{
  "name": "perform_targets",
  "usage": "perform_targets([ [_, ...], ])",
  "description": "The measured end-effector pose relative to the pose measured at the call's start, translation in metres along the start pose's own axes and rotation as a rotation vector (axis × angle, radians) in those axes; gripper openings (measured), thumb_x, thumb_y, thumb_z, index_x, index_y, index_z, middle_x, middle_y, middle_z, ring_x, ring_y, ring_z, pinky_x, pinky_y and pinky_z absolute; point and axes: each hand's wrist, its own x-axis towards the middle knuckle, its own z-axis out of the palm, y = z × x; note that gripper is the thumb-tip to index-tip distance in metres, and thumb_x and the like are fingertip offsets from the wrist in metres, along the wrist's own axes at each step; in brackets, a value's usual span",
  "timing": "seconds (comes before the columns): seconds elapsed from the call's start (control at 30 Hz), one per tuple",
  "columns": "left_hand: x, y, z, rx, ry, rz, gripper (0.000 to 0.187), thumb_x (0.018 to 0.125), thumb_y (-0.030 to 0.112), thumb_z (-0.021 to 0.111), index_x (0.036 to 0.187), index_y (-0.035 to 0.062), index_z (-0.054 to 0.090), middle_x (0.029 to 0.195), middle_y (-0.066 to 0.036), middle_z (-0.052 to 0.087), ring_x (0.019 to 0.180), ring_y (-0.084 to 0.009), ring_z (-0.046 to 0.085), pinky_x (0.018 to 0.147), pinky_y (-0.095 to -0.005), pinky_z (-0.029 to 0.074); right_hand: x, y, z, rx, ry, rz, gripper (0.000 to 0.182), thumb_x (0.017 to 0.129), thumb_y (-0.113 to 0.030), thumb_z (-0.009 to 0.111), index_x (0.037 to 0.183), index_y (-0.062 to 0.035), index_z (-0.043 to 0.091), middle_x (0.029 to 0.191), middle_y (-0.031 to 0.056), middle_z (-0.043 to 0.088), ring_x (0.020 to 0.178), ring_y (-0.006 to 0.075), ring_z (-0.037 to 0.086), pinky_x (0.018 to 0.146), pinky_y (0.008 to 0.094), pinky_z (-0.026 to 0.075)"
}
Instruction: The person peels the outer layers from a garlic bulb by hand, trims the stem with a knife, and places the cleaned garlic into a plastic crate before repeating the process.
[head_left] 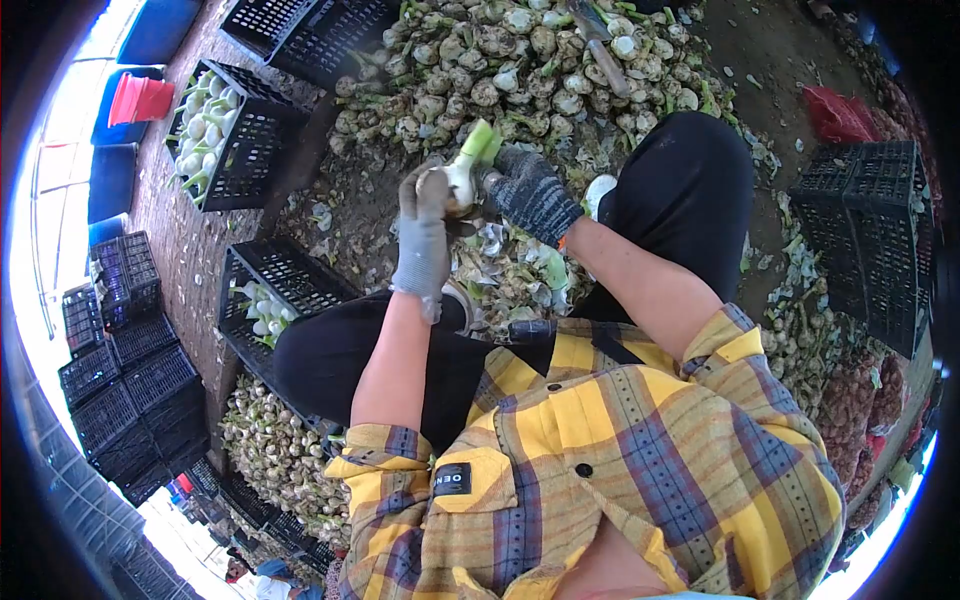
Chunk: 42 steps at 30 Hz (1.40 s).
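Note:
A white bulb with a short green stem (463, 182) is held between my two gloved hands, above a layer of peelings (510, 270). My left hand (427, 205), in a light grey glove, has its fingers wrapped round the bulb's left side. At the right side of the stem is my right hand (525, 190), in a dark grey glove, with its fingers closed; whatever else it may hold is too small to make out. Beyond the hands lies a big heap of soil-stained bulbs (485, 90), with a wooden-handled tool (607, 68) on top.
A black crate of peeled bulbs (245, 140) stands at the upper left, another crate (290, 270) beside my left knee. Stacked black crates are at the far left (135, 400) and right (865, 240). More bulbs (285, 460) lie lower left. A red bucket (140, 100) is upper left.

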Motion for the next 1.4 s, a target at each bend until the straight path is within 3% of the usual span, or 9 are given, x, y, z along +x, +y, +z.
perform_targets([
  [0.33,-0.007,0.000,0.022,0.063,0.203,-0.008,0.052,0.086,0.058,0.044,0.105,0.0118,0.056,0.083,-0.006,0.061,0.074,-0.0174,0.060,0.058,-0.0284,0.047,0.000,-0.005,-0.002,0.168,-0.026,0.199,0.026,0.083,-0.013,0.053,0.101,0.0039,0.060,0.087,0.0141,0.065,0.074,0.0173,0.059,0.071,0.0314,0.047],
  [0.43,-0.003,0.013,0.007,-0.301,-0.151,-0.348,0.051,0.086,0.057,0.044,0.107,0.0116,0.056,0.083,-0.006,0.061,0.075,-0.0179,0.061,0.061,-0.0296,0.048,-0.001,-0.007,-0.003,0.218,-0.038,0.216,0.028,0.083,-0.014,0.053,0.104,0.0037,0.059,0.086,0.0131,0.065,0.073,0.0169,0.058,0.071,0.0308,0.047],
  [0.57,0.007,-0.010,-0.008,0.130,-0.021,-0.148,0.051,0.086,0.054,0.045,0.109,0.0093,0.054,0.086,-0.005,0.061,0.074,-0.0181,0.060,0.066,-0.0303,0.048,-0.004,-0.004,-0.003,0.147,-0.003,0.136,0.029,0.084,-0.016,0.051,0.105,0.0025,0.058,0.080,0.0108,0.063,0.069,0.0167,0.056,0.068,0.0301,0.047],
  [0.7,-0.007,0.000,0.005,0.057,0.022,0.013,0.042,0.085,0.013,0.061,0.121,0.0034,0.041,0.112,-0.008,0.055,0.096,-0.0164,0.058,0.082,-0.0314,0.050,-0.001,0.003,-0.003,0.270,-0.038,0.275,0.025,0.084,-0.017,0.049,0.098,0.0008,0.059,0.077,0.0091,0.062,0.066,0.0176,0.054,0.065,0.0319,0.046],
  [0.8,-0.001,-0.001,-0.009,-0.289,-0.108,-0.161,0.040,0.087,0.023,0.057,0.120,0.0055,0.042,0.109,-0.010,0.056,0.092,-0.0194,0.060,0.077,-0.0344,0.053,0.000,0.004,-0.006,0.256,-0.095,0.317,0.018,0.087,-0.013,0.049,0.095,-0.0002,0.059,0.077,0.0050,0.060,0.068,0.0123,0.053,0.063,0.0287,0.045],
  [1.0,-0.006,0.006,0.007,-0.112,-0.010,-0.128,0.046,0.088,0.035,0.053,0.121,0.0038,0.044,0.109,-0.012,0.057,0.099,-0.0231,0.057,0.079,-0.0355,0.051,-0.006,0.005,0.004,-0.116,0.151,-0.125,0.019,0.088,-0.013,0.048,0.096,-0.0001,0.059,0.078,0.0051,0.061,0.068,0.0116,0.056,0.061,0.0274,0.046],
  [1.1,-0.006,0.003,0.006,-0.164,0.023,-0.115,0.043,0.088,0.031,0.055,0.120,0.0047,0.046,0.110,-0.013,0.056,0.097,-0.0228,0.058,0.081,-0.0352,0.051,-0.007,-0.009,-0.002,0.516,-0.025,0.312,0.019,0.088,-0.013,0.047,0.096,-0.0002,0.059,0.080,0.0099,0.062,0.069,0.0186,0.059,0.063,0.0306,0.047],
  [1.23,0.002,0.000,-0.008,-0.347,-0.093,-0.222,0.042,0.087,0.031,0.056,0.122,0.0103,0.046,0.110,-0.011,0.057,0.092,-0.0193,0.060,0.075,-0.0325,0.051,0.001,0.010,-0.010,-0.302,-0.084,-0.228,0.021,0.084,-0.014,0.048,0.094,0.0023,0.057,0.081,0.0171,0.062,0.072,0.0302,0.057,0.069,0.0385,0.046],
  [1.4,-0.006,0.008,0.003,0.079,0.090,-0.131,0.043,0.084,0.038,0.059,0.114,0.0092,0.049,0.099,-0.004,0.057,0.080,-0.0110,0.058,0.063,-0.0253,0.050,-0.008,-0.003,0.000,-0.046,0.092,-0.090,0.024,0.081,-0.013,0.050,0.099,0.0020,0.057,0.087,0.0205,0.062,0.078,0.0342,0.058,0.074,0.0401,0.046],
])
